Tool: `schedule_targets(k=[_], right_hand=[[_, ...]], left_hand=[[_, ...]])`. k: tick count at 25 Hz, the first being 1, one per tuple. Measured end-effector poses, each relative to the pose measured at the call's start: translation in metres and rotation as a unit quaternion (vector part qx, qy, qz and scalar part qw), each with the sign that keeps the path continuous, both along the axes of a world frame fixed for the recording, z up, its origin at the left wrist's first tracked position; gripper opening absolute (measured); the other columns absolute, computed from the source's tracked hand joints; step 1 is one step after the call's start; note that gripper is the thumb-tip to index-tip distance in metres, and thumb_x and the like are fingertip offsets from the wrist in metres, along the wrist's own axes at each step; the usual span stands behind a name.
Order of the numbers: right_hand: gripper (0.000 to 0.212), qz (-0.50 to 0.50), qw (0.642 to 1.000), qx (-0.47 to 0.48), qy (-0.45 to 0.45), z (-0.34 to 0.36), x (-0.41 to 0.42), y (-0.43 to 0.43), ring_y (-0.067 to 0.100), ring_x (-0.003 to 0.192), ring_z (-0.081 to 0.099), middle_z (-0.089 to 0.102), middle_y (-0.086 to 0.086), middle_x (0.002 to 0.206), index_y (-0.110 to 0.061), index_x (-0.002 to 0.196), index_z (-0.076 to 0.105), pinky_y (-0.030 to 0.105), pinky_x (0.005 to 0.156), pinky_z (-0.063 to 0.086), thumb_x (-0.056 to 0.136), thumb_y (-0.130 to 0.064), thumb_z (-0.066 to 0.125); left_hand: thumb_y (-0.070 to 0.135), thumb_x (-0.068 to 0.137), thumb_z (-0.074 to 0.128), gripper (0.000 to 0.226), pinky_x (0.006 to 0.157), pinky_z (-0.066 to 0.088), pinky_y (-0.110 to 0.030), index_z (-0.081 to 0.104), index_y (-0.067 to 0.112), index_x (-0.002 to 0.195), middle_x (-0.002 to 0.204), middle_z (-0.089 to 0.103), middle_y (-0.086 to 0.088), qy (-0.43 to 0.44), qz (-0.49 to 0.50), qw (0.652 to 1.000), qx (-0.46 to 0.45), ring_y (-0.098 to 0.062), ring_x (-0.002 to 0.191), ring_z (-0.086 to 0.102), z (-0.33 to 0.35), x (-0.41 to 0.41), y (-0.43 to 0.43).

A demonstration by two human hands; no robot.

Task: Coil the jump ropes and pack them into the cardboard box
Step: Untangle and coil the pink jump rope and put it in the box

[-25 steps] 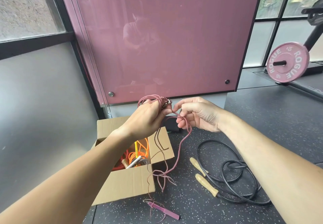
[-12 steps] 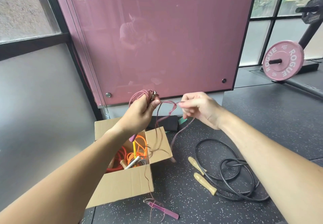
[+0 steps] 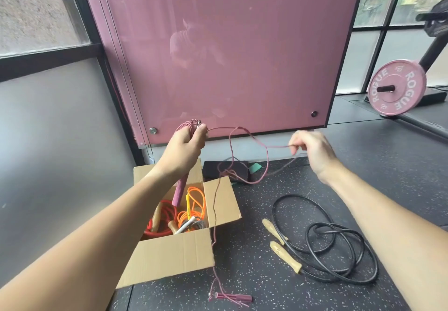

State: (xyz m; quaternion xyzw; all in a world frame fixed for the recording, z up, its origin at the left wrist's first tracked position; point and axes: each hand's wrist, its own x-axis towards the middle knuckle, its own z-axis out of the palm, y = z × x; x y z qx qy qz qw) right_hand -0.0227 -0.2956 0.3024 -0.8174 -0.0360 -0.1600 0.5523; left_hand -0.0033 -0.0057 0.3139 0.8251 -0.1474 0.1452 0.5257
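Floor [image 3: 242,250]; left hand [image 3: 185,147], right hand [image 3: 312,150] hold pink rope [image 3: 188,124].

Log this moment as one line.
pink rope part-coiled | left hand grips handle | right hand pinches rope | cardboard box open

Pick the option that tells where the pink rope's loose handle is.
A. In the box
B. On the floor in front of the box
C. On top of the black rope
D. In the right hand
B: the loose handle of the pink rope lies on the floor in front of the box; the left hand grips the other handle.
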Motion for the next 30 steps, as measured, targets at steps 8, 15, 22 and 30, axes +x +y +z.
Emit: schedule_targets(k=[8,15,22,30], right_hand=[[0.039,0.101,0.97,-0.213,-0.064,0.011,-0.011,0.058,0.001,0.11,0.056,0.06,-0.019,0.127,-0.036,0.13,0.064,0.009,0.093,0.038,0.092,-0.031,0.069],[0.024,0.077,0.986,-0.133,-0.062,-0.008,-0.013,0.083,0.003,0.082,0.073,0.079,-0.004,0.092,-0.014,0.104,0.08,0.024,0.087,0.057,0.08,-0.017,0.085],[0.008,0.025,0.986,-0.048,-0.156,0.006,-0.02,0.094,0.012,0.068,0.073,0.076,-0.006,0.073,-0.016,0.085,0.082,0.036,0.067,0.06,0.081,-0.023,0.084],[0.014,0.131,0.949,-0.193,-0.21,0.01,-0.025,0.094,0.011,0.074,0.059,0.063,-0.008,0.079,-0.016,0.079,0.064,0.027,0.072,0.048,0.089,-0.018,0.073]], left_hand=[[0.034,0.108,0.043,0.032,0.063,0.039,-0.029,0.054,0.024,0.079,0.072,0.05,0.005,-0.037,-0.013,0.993,0.11,-0.011,0.065,0.045,-0.002,-0.008,-0.01],[0.039,0.105,0.05,0.039,0.067,0.038,-0.032,0.052,0.012,0.077,0.069,0.046,0.001,0.024,0.011,0.999,0.023,-0.014,0.062,0.041,0.003,-0.012,-0.008],[0.038,0.088,0.077,0.023,0.054,0.039,-0.025,0.08,0.015,0.088,0.061,0.054,0.003,0.074,-0.063,0.993,-0.074,-0.011,0.053,0.042,0.008,-0.03,-0.02],[0.028,0.09,0.077,0.019,0.064,0.045,-0.021,0.069,0.016,0.077,0.062,0.06,0.011,0.065,0.091,0.971,-0.211,-0.003,0.056,0.051,0.018,-0.011,-0.021]])
